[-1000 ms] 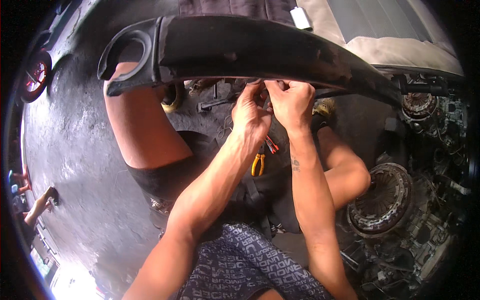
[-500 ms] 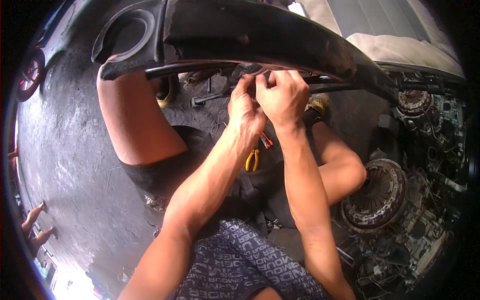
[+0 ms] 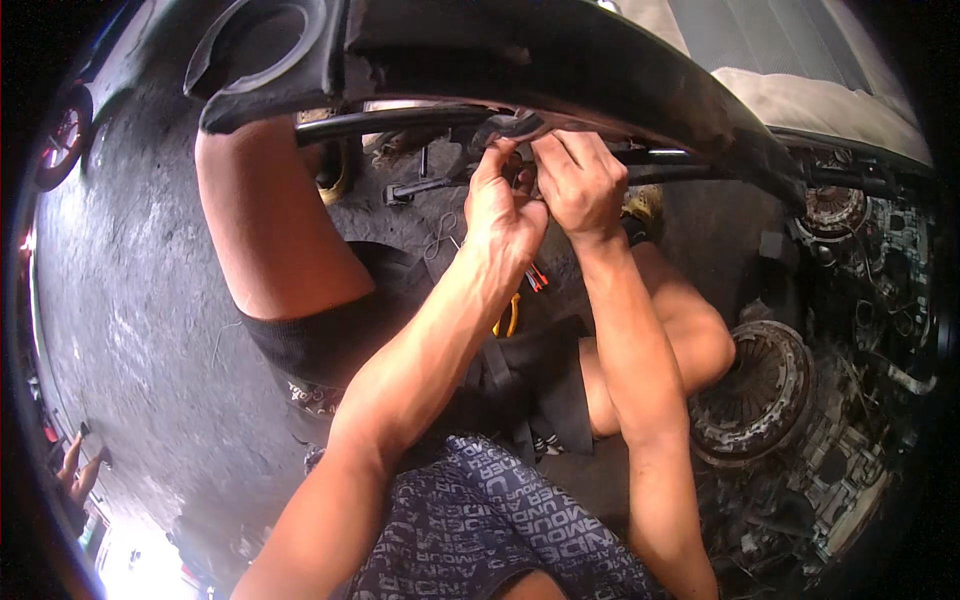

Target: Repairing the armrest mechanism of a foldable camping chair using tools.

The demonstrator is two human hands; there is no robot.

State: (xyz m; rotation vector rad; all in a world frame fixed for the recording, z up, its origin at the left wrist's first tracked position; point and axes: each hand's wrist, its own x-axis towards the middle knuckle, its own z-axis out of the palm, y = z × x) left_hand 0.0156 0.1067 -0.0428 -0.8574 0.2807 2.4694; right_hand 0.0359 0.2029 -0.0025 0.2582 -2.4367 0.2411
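Observation:
A long, curved black panel (image 3: pixel 560 75) with a round cutout at its left end stretches across the top of the head view. Just under its lower edge, my left hand (image 3: pixel 500 205) is closed with thumb and fingers bent inward; the thing it grips is hidden. Beside it my right hand (image 3: pixel 583 185) is closed too, fingertips up at the panel's underside, and what they pinch does not show. A dark, shiny curved piece (image 3: pixel 518 125) sits right above my fingers. Below my hands lie yellow-handled pliers (image 3: pixel 508 316), partly covered by my left forearm, and a red-handled tool (image 3: pixel 538 278).
On the right stand greasy engine parts with a round clutch cover (image 3: pixel 755 395) and another clutch cover (image 3: pixel 832 208) farther back. A grey and beige seat-like pad (image 3: pixel 790 90) is at the top right. Thin wire (image 3: pixel 440 238) lies on the dark floor (image 3: pixel 140 300). A wheel (image 3: pixel 65 140) shows far left.
My right hand has moved slightly right, away from my left fingers. The panel sits a little higher and farther right in view. My left forearm now covers more of the pliers.

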